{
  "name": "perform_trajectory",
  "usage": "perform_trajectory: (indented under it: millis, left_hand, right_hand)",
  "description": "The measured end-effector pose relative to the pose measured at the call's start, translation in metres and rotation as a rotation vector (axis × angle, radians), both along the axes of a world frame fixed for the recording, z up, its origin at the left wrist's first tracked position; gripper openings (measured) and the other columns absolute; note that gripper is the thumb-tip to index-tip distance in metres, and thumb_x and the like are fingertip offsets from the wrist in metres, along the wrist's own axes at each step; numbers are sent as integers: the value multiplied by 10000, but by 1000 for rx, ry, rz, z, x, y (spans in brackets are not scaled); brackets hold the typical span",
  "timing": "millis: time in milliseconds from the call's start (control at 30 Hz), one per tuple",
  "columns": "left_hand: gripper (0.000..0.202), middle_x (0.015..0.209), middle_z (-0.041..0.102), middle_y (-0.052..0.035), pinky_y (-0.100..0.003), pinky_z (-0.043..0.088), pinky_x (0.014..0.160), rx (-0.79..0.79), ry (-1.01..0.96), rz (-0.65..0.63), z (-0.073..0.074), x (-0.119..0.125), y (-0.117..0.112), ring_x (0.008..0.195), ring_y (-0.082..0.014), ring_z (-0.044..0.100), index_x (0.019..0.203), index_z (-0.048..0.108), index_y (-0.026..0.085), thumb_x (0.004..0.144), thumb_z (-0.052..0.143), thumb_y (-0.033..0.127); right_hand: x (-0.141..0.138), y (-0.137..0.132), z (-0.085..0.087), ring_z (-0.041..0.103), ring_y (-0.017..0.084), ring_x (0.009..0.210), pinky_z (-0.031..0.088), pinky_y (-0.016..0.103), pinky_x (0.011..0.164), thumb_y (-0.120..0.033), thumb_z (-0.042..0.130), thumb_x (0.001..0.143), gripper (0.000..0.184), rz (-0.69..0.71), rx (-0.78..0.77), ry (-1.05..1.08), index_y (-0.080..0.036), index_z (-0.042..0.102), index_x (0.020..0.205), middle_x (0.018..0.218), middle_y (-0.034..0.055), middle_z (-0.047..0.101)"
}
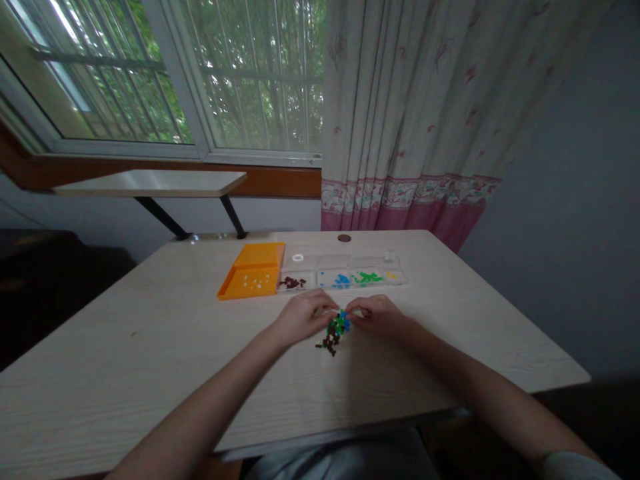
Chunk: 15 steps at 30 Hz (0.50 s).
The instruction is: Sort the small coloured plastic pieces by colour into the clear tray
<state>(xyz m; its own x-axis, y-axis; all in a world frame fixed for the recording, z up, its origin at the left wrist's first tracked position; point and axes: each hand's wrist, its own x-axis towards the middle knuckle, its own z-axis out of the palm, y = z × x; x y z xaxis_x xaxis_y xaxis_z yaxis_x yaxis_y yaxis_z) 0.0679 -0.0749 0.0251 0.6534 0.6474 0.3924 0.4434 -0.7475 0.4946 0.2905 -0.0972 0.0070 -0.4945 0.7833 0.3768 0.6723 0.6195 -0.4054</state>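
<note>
A small cluster of brown, green and blue pieces (333,333) is held just above or on the table in front of me; its exact kind is too small to make out. My left hand (309,313) pinches at its upper left, thumb and forefinger together. From the other side, my right hand (377,315) is closed with its fingertips at the blue upper end. The brown part hangs or rests below, toward me. Just beyond the hands sit clear plastic boxes (317,279) with loose brown, blue, green and yellow pieces sorted by colour.
Left of the clear boxes lies an orange open case (260,257) with several small pale pieces in it. A round dark disc (344,238) is set at the back of the wooden table (150,347). A raised shelf (160,181) stands at the back left, below the window.
</note>
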Motion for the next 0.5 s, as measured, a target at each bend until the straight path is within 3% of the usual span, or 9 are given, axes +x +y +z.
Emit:
perform_trajectory:
  millis: [300, 500]
  left_hand:
    - [153, 807, 630, -38, -226, 441, 690, 34, -13, -11, -1, 7, -6, 764, -131, 576, 849, 649, 186, 810, 515, 249]
    - [160, 801, 625, -51, -211, 432, 619, 130, -147, 77, 6, -3, -1, 710, -117, 559, 886, 642, 174, 822, 514, 247]
  right_hand:
    - [-6, -2, 2, 422, 71, 421, 295, 177, 474, -406, 474, 824, 277, -37, 85, 12, -197, 647, 884, 478, -45, 508]
    - [0, 2, 2, 441, 75, 428, 290, 175, 476, -356, 483, 819, 215, -32, 44, -91, -218, 643, 858, 480, -47, 530]
